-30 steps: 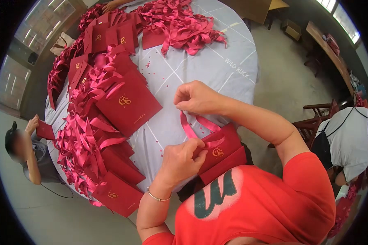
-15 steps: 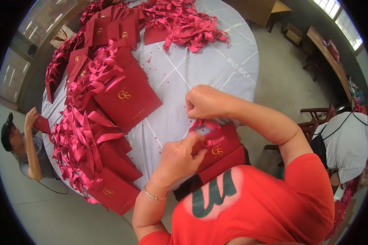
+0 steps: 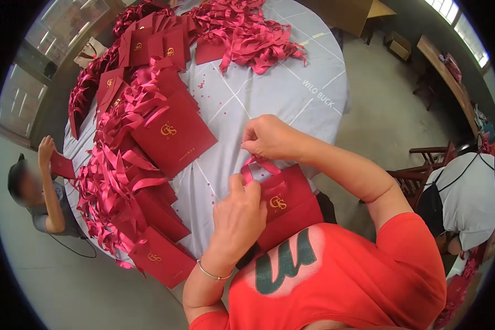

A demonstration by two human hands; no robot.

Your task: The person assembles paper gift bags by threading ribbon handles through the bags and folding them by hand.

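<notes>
A red paper bag [image 3: 291, 192] with a gold emblem lies at the table's near edge, against the red shirt. Its pink ribbon handle [image 3: 265, 164] stands up toward my right hand [image 3: 269, 137], whose fingers are pinched together at the ribbon's top. My left hand [image 3: 239, 214] is at the bag's left side with its fingers bent; its fingertips touch the bag's upper edge by the ribbon, and what they grip is hidden. To the left, a larger red bag [image 3: 176, 137] lies on top of a row of overlapping bags with pink ribbons [image 3: 115, 176].
Round table with a grey-white cloth [image 3: 258, 99]; a ribbon heap [image 3: 253, 38] lies at its far side. Small red dots are scattered on the cloth. One person [image 3: 30, 187] at the left holds a red bag; another person [image 3: 462, 192] is at the right, beside wooden chairs.
My left hand has moved from the ribbon to the bag's left side. My right hand moved right, then slightly back left. The small bag has shifted left and turned a little.
</notes>
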